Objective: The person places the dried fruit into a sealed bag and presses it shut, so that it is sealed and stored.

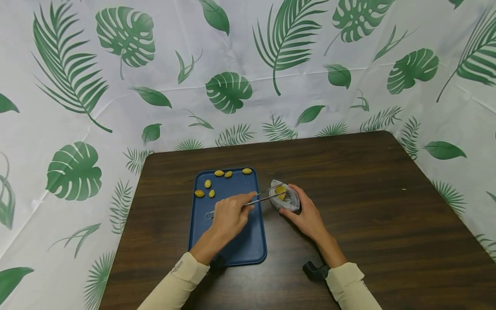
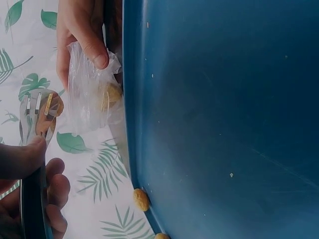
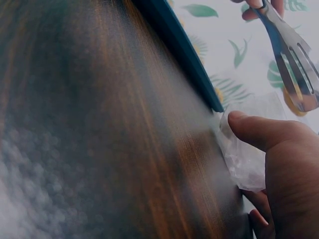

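Note:
My left hand [image 1: 231, 215] grips a pair of metal tongs [image 1: 260, 199] with slotted ends, reaching right from the tray. Between the tong ends is a small yellow-brown oval piece [image 2: 59, 105], overlapping the mouth of a clear plastic bag [image 1: 293, 203] in the head view. My right hand [image 1: 310, 217] holds that bag, thumb on the near side and fingers on the far side. Through the bag's wall another yellow-brown piece [image 2: 111, 93] shows in the left wrist view. The right wrist view has the tongs [image 3: 289, 47] above the bag [image 3: 244, 157].
A blue tray [image 1: 248, 249] lies left of the bag on the dark wooden table [image 1: 368, 193]. Several yellow-brown pieces, one at the left edge [image 1: 199, 193], sit on its far half. Leaf-patterned cloth [image 1: 271, 112] hangs behind the table. A small crumb [image 1: 404, 189] lies far right.

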A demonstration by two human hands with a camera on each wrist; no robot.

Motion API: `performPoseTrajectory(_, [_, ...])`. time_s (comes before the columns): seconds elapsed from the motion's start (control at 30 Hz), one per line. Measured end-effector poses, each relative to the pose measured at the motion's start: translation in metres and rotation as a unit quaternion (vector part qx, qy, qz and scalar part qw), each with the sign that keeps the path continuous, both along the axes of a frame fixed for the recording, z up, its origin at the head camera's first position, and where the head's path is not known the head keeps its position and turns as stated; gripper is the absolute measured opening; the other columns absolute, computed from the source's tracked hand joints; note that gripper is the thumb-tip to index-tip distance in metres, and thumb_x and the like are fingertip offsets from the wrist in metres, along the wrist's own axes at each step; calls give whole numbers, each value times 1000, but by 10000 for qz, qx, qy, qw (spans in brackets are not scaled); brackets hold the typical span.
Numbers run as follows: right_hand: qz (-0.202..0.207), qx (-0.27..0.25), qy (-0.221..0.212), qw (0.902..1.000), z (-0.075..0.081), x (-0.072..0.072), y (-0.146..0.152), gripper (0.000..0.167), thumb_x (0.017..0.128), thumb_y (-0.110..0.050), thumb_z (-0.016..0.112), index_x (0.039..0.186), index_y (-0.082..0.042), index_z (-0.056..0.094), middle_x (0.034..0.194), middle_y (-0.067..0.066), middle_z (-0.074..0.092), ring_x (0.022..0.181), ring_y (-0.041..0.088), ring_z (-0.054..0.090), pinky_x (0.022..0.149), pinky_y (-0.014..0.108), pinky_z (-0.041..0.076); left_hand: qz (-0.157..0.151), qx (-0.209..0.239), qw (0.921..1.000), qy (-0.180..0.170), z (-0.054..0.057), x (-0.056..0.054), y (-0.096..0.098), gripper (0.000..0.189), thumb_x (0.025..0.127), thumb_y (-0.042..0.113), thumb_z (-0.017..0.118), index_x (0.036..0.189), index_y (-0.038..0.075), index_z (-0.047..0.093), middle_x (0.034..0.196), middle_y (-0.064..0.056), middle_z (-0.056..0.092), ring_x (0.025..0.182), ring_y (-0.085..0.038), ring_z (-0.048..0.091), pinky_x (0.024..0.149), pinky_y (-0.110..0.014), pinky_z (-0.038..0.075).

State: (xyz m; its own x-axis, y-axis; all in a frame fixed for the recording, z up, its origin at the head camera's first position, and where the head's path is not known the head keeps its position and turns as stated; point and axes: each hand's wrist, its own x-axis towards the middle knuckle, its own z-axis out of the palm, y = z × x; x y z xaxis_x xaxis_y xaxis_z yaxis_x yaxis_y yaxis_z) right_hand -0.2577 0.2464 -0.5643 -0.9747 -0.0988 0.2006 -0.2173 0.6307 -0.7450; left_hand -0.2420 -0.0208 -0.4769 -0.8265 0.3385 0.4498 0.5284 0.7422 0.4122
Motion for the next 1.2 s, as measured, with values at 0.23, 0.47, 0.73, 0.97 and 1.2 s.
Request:
performPoseTrajectory(0.23, [12, -9, -22, 10000, -3, -1, 0, 85, 86, -39, 84, 157, -27, 40, 149, 11, 56, 128, 38, 57, 101, 63, 45, -67, -14, 10000, -14, -1, -1, 2, 32, 93, 20, 76, 124, 17, 77, 109, -2, 81, 78, -18, 76, 60, -36, 58])
performPoseTrajectory(0.47, [36, 0, -4, 10000, -5, -1, 0, 84, 86, -39, 84, 157, -28, 40, 149, 11, 56, 128, 38, 58, 101, 63, 46, -112, 56, 9998, -122, -2, -2, 5, 33, 92, 16, 78, 124, 17, 77, 108, -2, 81, 75, -17, 74, 58, -35, 56])
performPoseTrajectory(0.73, [54, -12, 7, 10000, -3, -1, 0, 83, 87, -39, 83, 157, -27, 40, 149, 12, 56, 128, 40, 57, 100, 65, 45, -154, 69, 9998, -67, -1, -2, 8, 33, 92, 15, 77, 124, 15, 77, 105, -3, 81, 70, -16, 71, 54, -31, 52])
performPoseTrajectory(0.97, [53, 0, 24, 10000, -2, -1, 1, 83, 87, -38, 84, 157, -25, 40, 150, 12, 55, 129, 39, 56, 101, 64, 45, -139, 52, 9998, -105, 0, -2, 9, 33, 92, 15, 78, 125, 16, 77, 102, -3, 81, 68, -16, 70, 54, -31, 51])
performPoseTrajectory(1.2, [33, -21, -16, 10000, -3, 0, 1, 84, 87, -39, 83, 157, -27, 39, 152, 12, 54, 131, 40, 55, 103, 65, 44, -164, 34, 9998, -88, 0, -2, 9, 33, 92, 15, 77, 126, 17, 76, 104, -2, 81, 67, -13, 70, 53, -27, 49])
